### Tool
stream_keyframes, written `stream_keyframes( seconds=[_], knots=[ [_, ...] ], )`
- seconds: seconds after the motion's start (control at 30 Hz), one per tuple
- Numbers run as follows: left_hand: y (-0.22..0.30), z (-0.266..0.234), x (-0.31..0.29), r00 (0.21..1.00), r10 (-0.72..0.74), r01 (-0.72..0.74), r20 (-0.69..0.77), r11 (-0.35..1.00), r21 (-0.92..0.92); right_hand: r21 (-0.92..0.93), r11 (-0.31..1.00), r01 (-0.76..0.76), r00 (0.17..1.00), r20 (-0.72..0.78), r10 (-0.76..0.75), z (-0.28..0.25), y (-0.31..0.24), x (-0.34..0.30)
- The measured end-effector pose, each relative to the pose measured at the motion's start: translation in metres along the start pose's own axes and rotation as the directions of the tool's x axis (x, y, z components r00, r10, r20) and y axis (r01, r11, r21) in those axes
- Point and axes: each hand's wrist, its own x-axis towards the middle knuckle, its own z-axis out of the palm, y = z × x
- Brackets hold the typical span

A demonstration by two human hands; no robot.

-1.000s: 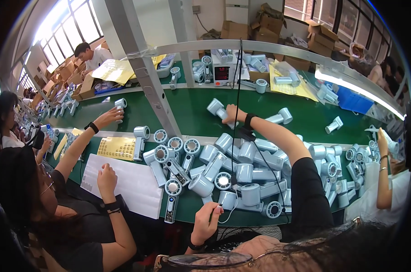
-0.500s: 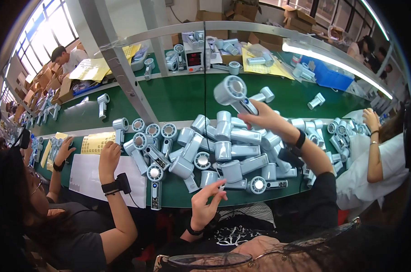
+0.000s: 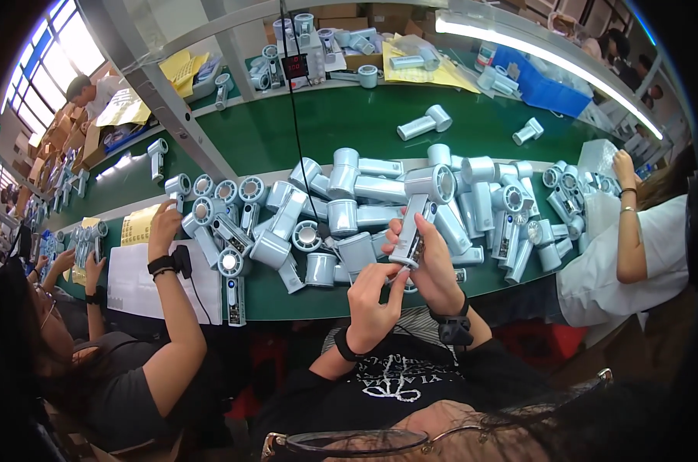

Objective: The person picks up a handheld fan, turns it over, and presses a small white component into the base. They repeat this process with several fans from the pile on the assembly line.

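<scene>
Upright in front of me is a pale blue handheld fan, its round head up and a dark strip showing on its handle. My right hand wraps the handle from the right. At the handle's lower end, the thumb and fingers of my left hand are pinched together on a small pale piece, too small to name, touching the fan. Just beyond my hands lies a heap of similar pale blue fans on the green table.
A co-worker's arm reaches over a white sheet on the left; another co-worker's forearm is at right. A metal rail divides the table from a green belt. Behind stands a blue bin. A black cord hangs down.
My right hand has brought the fan from above the heap down toward me. My left hand has moved up and right to the handle's end. The head view has shifted.
</scene>
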Motion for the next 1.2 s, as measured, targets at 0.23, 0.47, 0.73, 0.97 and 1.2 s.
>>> stream_keyframes(
  seconds=[0.23,0.47,0.73,0.97,1.2],
  knots=[
    [-0.004,0.000,-0.006,0.987,-0.157,0.158,0.034,0.987,-0.036,-0.117,0.975,0.187,0.981,-0.021,-0.191,-0.004,0.013,-0.002],
    [-0.015,0.001,-0.013,0.967,-0.247,0.251,0.058,0.964,-0.091,-0.324,0.856,0.404,0.913,0.083,-0.399,-0.009,0.031,0.001],
    [-0.027,-0.006,-0.007,0.982,-0.165,0.170,0.094,0.984,-0.048,-0.338,0.839,0.427,0.901,0.086,-0.425,-0.003,0.028,-0.001],
    [-0.030,-0.010,-0.006,0.988,0.129,-0.147,0.091,0.962,0.230,-0.410,0.864,0.293,0.955,0.091,-0.281,-0.009,0.027,-0.005],
    [-0.027,-0.012,-0.013,0.997,0.002,-0.011,0.073,0.993,0.121,-0.382,0.871,0.310,0.950,0.156,-0.270,-0.014,0.028,-0.007]
  ],
)
